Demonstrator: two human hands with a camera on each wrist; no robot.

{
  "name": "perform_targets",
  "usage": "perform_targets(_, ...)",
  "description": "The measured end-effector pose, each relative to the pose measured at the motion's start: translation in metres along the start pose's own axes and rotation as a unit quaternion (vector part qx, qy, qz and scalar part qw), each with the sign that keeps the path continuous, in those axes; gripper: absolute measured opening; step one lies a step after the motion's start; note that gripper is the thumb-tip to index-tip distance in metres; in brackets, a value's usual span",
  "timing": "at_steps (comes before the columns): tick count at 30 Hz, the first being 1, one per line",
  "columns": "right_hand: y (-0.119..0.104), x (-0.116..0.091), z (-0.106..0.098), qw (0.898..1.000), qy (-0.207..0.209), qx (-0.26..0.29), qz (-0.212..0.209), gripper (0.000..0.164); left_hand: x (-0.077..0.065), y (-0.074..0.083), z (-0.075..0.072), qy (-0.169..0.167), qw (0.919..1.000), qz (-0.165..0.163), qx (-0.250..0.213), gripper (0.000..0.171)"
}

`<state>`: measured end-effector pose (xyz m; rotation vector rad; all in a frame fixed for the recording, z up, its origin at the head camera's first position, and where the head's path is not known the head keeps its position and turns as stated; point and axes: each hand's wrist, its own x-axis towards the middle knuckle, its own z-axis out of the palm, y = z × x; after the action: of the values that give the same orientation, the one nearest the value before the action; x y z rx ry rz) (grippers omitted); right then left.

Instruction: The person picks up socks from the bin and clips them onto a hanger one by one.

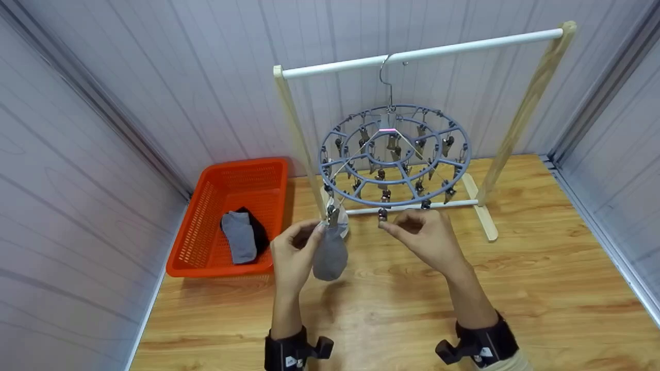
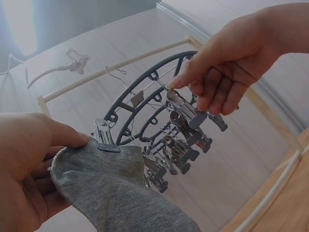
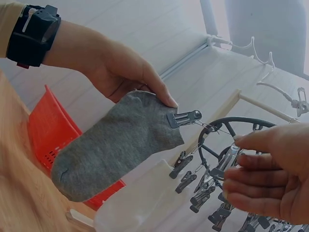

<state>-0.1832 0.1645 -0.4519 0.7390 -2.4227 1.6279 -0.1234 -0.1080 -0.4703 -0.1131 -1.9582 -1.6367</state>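
Note:
A grey sock [image 1: 330, 257] hangs at the left side of a round blue-grey clip hanger [image 1: 469, 147]. One metal clip [image 3: 186, 118] grips the sock near one end of its opening. My left hand [image 1: 294, 257] pinches the sock's cuff beside that clip, thumb on the near side. To the right, my right hand [image 1: 430, 239] pinches another metal clip [image 2: 186, 107] hanging from the hanger's front rim, with nothing in that clip. Behind the grey sock hangs a whitish sock [image 3: 140, 198], partly hidden.
An orange basket [image 1: 221, 272] on the left holds a grey sock [image 1: 241, 239] and something black [image 1: 259, 234]. The hanger hooks over the white bar [image 1: 464, 48] of a rack with wooden posts [image 1: 531, 108]. Several other clips dangle from the hanger. Pale panel walls [image 1: 232, 77] surround the wooden floor.

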Motion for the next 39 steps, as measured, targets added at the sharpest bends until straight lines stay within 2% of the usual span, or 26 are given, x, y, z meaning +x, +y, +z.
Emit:
perform_targets(3, 0.001, 0.001, 0.002, 0.999, 0.001, -0.042, 0.023, 0.022, 0.0, 0.0, 0.0, -0.001, 1.0, -0.002, -0.004, 0.011)
perform_targets(7, 0.003, 0.002, 0.005, 0.998, -0.008, -0.049, 0.048, 0.032, -0.001, -0.001, 0.0, -0.002, 1.0, -0.004, -0.004, 0.011)
perform_targets(13, 0.006, 0.005, 0.011, 0.999, -0.01, 0.013, 0.041, 0.047, 0.0, -0.002, 0.001, -0.006, 0.9999, -0.007, -0.006, 0.01)
perform_targets(16, 0.007, 0.006, 0.014, 0.998, 0.008, 0.061, 0.028, 0.044, 0.0, -0.002, 0.001, -0.009, 0.9999, -0.006, -0.005, 0.01)
perform_targets(23, 0.008, 0.006, 0.018, 0.991, 0.06, 0.117, 0.0, 0.03, 0.001, -0.004, 0.002, -0.032, 0.9995, -0.008, -0.006, 0.01)
perform_targets(30, 0.008, 0.006, 0.018, 0.985, 0.052, 0.165, -0.009, 0.028, 0.001, -0.008, 0.002, -0.049, 0.9987, -0.008, 0.01, 0.011)
perform_targets(39, 0.009, 0.008, 0.02, 0.984, 0.048, 0.172, 0.012, 0.027, 0.001, -0.01, 0.002, -0.067, 0.9972, -0.021, 0.027, 0.011)
